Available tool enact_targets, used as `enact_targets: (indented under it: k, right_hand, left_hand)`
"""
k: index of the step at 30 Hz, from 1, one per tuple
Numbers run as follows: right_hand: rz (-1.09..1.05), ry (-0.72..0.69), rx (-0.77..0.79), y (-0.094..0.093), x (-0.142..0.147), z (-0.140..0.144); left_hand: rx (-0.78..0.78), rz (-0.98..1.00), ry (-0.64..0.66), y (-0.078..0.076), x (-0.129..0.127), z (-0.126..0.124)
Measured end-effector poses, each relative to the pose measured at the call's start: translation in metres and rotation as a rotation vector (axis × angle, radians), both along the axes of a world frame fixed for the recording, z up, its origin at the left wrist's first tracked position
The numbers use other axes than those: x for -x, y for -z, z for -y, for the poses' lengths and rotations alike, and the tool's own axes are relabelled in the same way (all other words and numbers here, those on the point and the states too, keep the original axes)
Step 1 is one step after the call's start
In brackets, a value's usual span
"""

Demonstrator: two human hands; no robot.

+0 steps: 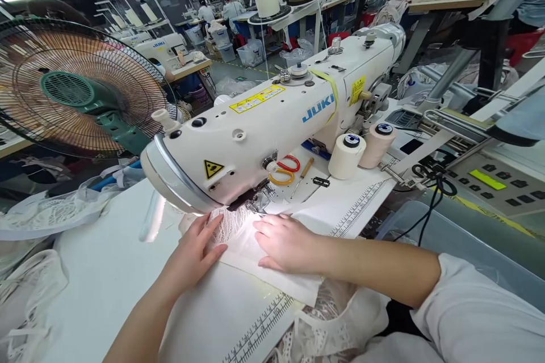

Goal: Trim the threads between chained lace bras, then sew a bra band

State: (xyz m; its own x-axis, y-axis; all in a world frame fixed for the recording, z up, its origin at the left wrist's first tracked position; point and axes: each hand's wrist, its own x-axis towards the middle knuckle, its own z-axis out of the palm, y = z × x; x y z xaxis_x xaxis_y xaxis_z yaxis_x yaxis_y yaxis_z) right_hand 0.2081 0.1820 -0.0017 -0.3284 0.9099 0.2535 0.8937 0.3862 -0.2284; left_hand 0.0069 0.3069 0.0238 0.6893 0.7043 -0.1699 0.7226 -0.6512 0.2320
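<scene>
We press left hand (193,252) and right hand (285,244) flat, fingers spread, on white lace fabric (232,227) under Juki sewing machine (272,119) needle. Fabric looks light, soft, snag-prone (open mesh); we judge flat-palm hold beside seam best. 2 thread cones (361,150) far right.

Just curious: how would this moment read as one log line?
left hand: flat on lace fabric | right hand: pressing fabric | sewing machine: over fabric

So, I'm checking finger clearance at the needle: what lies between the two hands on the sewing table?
In the head view, only white lace fabric spans the gap between the left hand and right hand; both lie flat on it.
</scene>
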Motion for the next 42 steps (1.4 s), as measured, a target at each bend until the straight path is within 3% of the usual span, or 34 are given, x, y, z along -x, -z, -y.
enact_targets:
  k: [7,14,19,22,25,31,36,42]
  right_hand:
    - [-0.086,-0.032,-0.029,-0.004,-0.012,0.017]
    - [-0.246,-0.014,-0.143,0.011,-0.027,0.028]
    - [-0.269,0.004,-0.122,0.014,-0.031,0.032]
    - [-0.281,-0.009,-0.122,0.014,-0.032,0.034]
    - [-0.309,-0.032,-0.139,0.013,-0.034,0.035]
    - [-0.370,-0.061,-0.192,0.010,-0.037,0.038]
    - [-0.415,-0.039,-0.188,0.010,-0.039,0.040]
    - [-0.423,-0.014,-0.174,0.013,-0.039,0.039]
  left_hand:
    - [0.004,-0.024,0.012,-0.003,-0.001,-0.007]
    - [-0.035,-0.020,0.012,-0.003,0.001,-0.012]
    - [-0.133,-0.005,0.007,-0.014,-0.003,-0.014]
    - [-0.236,0.021,-0.038,-0.018,-0.008,-0.001]
    - [-0.313,0.075,-0.044,-0.013,-0.020,0.028]
    - [-0.243,0.136,0.191,0.006,-0.047,0.087]
    - [-0.293,0.094,0.329,0.013,-0.048,0.092]
    - [-0.308,0.044,0.344,0.010,-0.047,0.084]
